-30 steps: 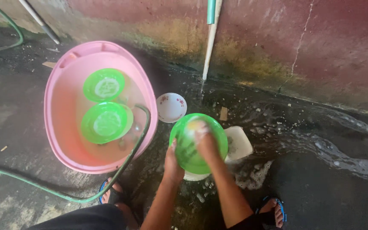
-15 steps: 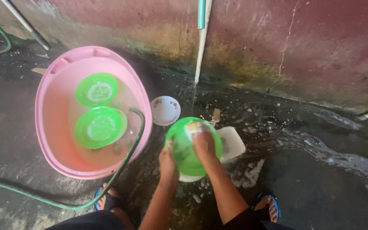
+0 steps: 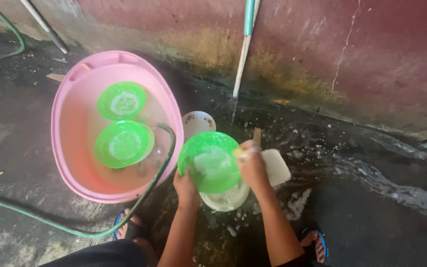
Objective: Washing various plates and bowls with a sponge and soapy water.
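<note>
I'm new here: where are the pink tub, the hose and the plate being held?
pink tub [image 3: 70, 99], head view, bare left wall
hose [image 3: 50, 221], head view, stretch on floor
plate [image 3: 208, 165], head view, soapy middle

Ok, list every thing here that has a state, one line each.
Green plate: tilted, soapy, held by the left hand.
Right hand: at the plate's rim, gripping a sponge.
Pink tub: holds water and two green plates, face up.
Green hose: draped over the tub rim.
Floral bowl: upright on the wet floor.
</note>
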